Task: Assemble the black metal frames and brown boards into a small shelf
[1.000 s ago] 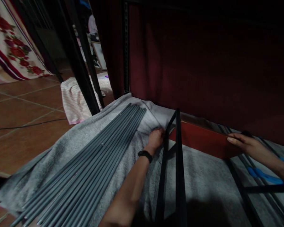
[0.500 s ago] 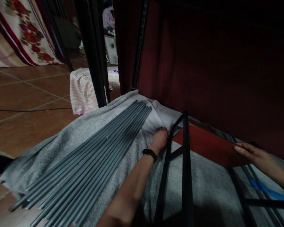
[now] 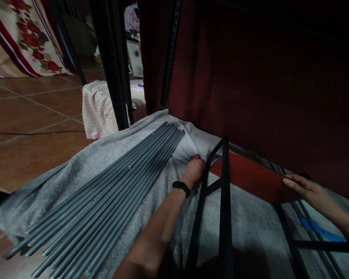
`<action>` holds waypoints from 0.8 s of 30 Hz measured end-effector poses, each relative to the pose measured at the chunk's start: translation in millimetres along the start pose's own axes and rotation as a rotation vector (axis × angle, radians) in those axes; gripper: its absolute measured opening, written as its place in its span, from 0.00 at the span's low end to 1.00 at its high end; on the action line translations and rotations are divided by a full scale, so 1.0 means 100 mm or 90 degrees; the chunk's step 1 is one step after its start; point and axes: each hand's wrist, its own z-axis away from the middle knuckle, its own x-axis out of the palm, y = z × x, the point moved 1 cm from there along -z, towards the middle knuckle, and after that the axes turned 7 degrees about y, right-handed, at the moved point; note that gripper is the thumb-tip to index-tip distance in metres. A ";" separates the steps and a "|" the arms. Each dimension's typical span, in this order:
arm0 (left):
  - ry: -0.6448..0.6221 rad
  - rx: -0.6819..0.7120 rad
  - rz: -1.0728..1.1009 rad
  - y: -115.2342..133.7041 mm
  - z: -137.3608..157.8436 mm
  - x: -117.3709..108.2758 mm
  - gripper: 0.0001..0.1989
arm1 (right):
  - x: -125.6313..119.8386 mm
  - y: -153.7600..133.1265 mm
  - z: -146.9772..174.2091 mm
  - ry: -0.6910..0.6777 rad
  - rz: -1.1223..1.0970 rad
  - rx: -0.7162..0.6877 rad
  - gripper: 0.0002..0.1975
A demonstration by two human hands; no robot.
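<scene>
My left hand (image 3: 194, 170), with a black band on its wrist, is closed at the upper left bar of a black metal frame (image 3: 225, 186). Its fingertips are partly hidden. A flat red-brown board (image 3: 253, 176) stands on its long edge behind this frame, spanning toward a second black frame (image 3: 287, 226) at the right. My right hand (image 3: 304, 185) grips the board's upper right end, thumb on the near face and fingers over the far side.
Many long grey rods (image 3: 113, 193) lie bundled on a grey towel (image 3: 84, 162) to the left. Behind the board hangs a dark red curtain (image 3: 235, 85). A black perforated post (image 3: 112, 69) rises at the towel's far edge. A blue strip (image 3: 322, 228) lies at right.
The view has shifted slightly, so everything sits a little further left. Both hands keep their places on the frame and the board.
</scene>
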 end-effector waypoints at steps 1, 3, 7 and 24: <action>-0.005 0.014 -0.009 0.02 0.01 0.00 0.13 | 0.00 0.00 -0.01 0.000 0.000 0.000 0.16; -0.014 0.037 -0.020 0.04 0.02 -0.01 0.12 | 0.01 -0.01 -0.01 0.003 -0.003 0.003 0.19; -0.002 0.038 0.013 0.00 0.00 0.00 0.14 | 0.00 -0.06 -0.01 0.002 -0.004 -0.010 0.22; 0.001 0.061 0.029 -0.10 -0.05 0.01 0.11 | -0.01 -0.10 0.02 0.011 -0.003 -0.025 0.25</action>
